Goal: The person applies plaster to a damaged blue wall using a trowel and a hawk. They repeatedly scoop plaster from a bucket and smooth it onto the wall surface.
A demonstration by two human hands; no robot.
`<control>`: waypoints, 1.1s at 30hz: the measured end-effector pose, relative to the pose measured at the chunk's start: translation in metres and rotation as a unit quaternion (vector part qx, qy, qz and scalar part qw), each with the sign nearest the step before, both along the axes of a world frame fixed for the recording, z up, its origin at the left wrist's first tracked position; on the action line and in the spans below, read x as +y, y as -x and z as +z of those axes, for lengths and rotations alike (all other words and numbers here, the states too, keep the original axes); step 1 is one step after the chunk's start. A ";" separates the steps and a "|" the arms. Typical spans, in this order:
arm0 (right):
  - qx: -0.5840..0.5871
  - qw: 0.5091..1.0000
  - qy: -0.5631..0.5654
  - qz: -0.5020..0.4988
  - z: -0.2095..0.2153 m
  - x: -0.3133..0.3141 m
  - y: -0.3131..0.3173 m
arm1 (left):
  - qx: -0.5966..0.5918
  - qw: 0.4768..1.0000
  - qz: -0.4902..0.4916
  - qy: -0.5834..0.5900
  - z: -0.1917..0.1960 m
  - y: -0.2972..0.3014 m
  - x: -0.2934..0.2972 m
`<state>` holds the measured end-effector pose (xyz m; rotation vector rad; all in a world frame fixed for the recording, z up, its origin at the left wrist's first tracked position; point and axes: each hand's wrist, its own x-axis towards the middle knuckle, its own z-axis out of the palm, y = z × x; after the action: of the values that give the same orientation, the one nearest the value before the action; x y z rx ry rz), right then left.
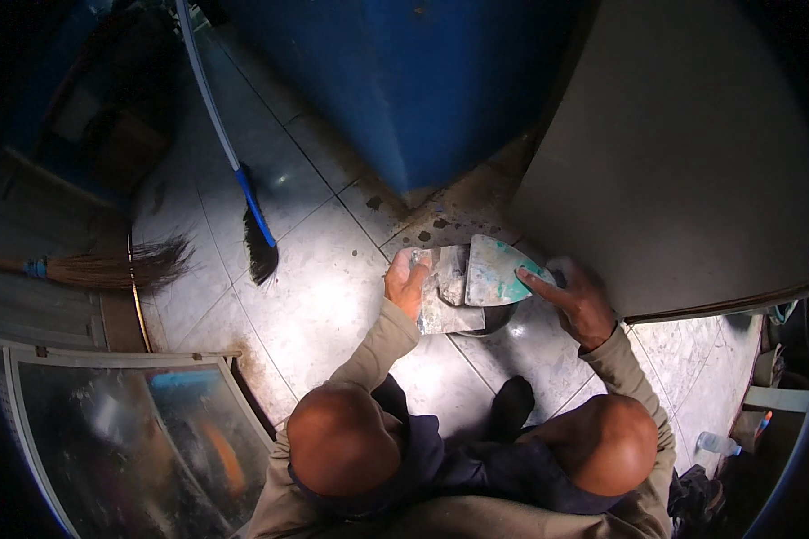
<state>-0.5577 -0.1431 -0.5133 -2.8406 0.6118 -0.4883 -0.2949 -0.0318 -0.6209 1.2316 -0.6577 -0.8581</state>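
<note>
My left hand (405, 280) is closed on the left edge of a flat, roughly rectangular plate (442, 316), smeared with grey and white paste. In my right hand (581, 304) is a putty knife (493, 271), its wide pale blade stained green near the grip and one finger stretched along it. The blade overlaps the right part of the plate, next to a dark grey lump of paste (452, 280). Below both tools, the rim of a dark round container (493, 329) shows in part; its contents are hidden.
A blue-handled broom (259, 216) and a straw broom (108, 267) are at the left. Ahead stands a large blue surface (404, 99), with a big grey panel (674, 171) at right. A glazed frame (126, 431) lies lower left; a plastic bottle (717, 444) lies lower right.
</note>
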 end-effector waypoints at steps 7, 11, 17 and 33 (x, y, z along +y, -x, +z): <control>0.184 0.960 0.205 0.054 0.026 -0.004 0.005 | 0.009 0.998 0.057 0.003 0.001 -0.004 0.009; 0.215 0.975 0.020 -0.053 0.008 -0.018 0.033 | 0.041 0.998 0.047 -0.006 0.021 -0.019 0.010; -0.085 0.841 -0.533 -0.034 0.069 -0.018 -0.005 | 0.174 0.981 0.085 0.024 0.025 -0.055 0.017; -0.352 0.856 -0.375 -0.056 0.148 -0.094 -0.148 | 0.206 0.970 0.003 0.131 0.250 -0.115 0.057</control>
<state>-0.4098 -0.2372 -0.3649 -1.7230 0.6225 -0.9808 -0.1795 0.0251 -0.3706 0.7841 -0.4137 -0.9527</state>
